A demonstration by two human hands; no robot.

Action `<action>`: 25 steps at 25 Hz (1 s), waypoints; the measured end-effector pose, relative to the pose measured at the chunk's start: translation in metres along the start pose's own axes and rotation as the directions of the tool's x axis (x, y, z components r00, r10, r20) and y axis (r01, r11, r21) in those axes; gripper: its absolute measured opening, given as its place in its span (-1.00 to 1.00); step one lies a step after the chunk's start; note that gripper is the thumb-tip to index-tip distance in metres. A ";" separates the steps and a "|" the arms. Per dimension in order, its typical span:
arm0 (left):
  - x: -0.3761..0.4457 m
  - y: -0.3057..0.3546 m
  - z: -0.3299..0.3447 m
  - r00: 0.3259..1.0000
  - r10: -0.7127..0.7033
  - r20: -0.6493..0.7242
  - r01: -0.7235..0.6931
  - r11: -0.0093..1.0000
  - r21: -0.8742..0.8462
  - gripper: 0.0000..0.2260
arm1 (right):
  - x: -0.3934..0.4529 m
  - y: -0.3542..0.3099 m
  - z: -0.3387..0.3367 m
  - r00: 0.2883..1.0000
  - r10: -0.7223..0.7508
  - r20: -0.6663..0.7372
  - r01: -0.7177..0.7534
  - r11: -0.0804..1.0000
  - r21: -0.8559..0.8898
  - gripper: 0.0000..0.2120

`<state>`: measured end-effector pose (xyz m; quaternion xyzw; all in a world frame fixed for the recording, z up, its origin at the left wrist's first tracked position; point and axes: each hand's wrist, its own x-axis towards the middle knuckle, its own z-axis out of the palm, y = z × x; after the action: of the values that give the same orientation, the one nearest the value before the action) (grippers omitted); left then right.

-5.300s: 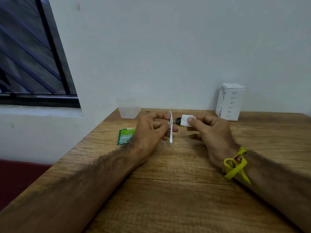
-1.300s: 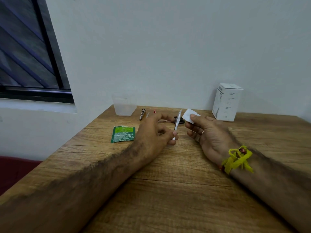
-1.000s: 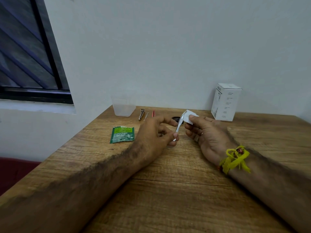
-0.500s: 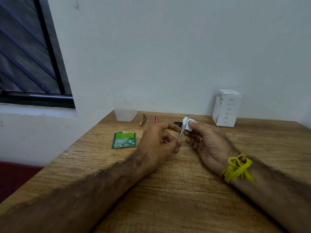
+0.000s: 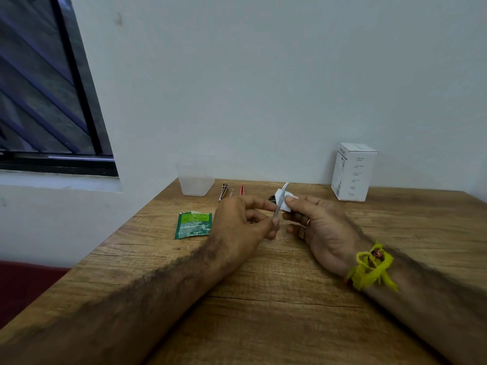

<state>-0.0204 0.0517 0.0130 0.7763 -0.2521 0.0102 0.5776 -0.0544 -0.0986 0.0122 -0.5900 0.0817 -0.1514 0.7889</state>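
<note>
Over the middle of the wooden table point(image 5: 276, 299), my left hand point(image 5: 243, 222) pinches the lower end of a slim metal tool point(image 5: 279, 204), which points up and slightly right. My right hand point(image 5: 319, 227) pinches a small white wipe point(image 5: 286, 202) folded against the upper part of the tool. A yellow cloth band point(image 5: 369, 270) is tied round my right wrist. Both forearms rest on the table.
A torn green sachet point(image 5: 193, 225) lies left of my hands. By the wall stand a translucent plastic cup point(image 5: 196, 180), several small metal tools point(image 5: 225, 192), red tweezers point(image 5: 242, 189) and a white carton point(image 5: 353, 172). A dark small object point(image 5: 271, 198) lies behind my hands.
The wipe has closed in on the tool and now wraps its upper part. The view has shifted slightly; the hands stay in the same place.
</note>
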 end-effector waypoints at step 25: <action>0.001 -0.005 0.003 0.994 -0.073 0.086 0.075 0.997 -0.027 -0.81 | 0.007 -0.013 -0.010 0.933 -0.111 -0.344 0.145 0.987 0.076 -0.94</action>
<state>-0.0180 0.0494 0.0078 0.7762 -0.2476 -0.0479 0.5779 -0.0529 -0.1128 0.0219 -0.5192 0.1698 -0.3054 0.7800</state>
